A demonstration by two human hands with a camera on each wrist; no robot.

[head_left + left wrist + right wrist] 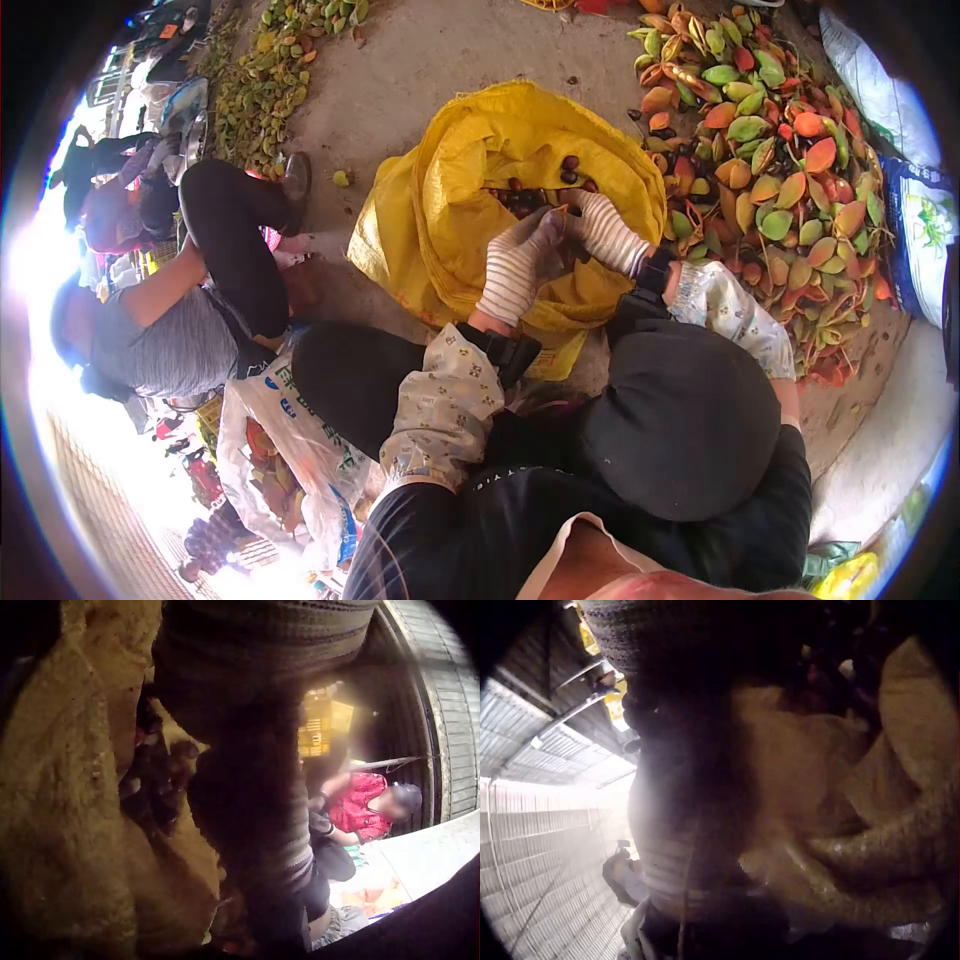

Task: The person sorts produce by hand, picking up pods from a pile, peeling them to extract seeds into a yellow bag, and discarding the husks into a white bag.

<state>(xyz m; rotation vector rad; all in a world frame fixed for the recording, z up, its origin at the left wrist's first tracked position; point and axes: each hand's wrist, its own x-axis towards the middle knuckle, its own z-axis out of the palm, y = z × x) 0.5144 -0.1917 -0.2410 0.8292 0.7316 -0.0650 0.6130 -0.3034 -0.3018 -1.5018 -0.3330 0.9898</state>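
In the head view both hands wear striped gloves and meet over the mouth of a yellow woven sack [430,190]. My left hand [518,268] and my right hand [608,235] have their fingertips together, curled round a small orange fruit pod [573,209]. Most of the pod is hidden by the gloves. Shiny dark brown seeds [569,170] lie in the sack just beyond the fingers. In the left wrist view the glove is in deep shadow beside the sack and its seeds [161,784]. The right wrist view shows the shaded glove [671,817] next to the sack folds.
A large heap of green, orange and red pods [790,190] spreads on the floor at the right. More greenish pods [270,90] lie at the far left. Another person [190,320] sits close on the left, by a white plastic bag [310,420]. White sacks [885,85] line the right edge.
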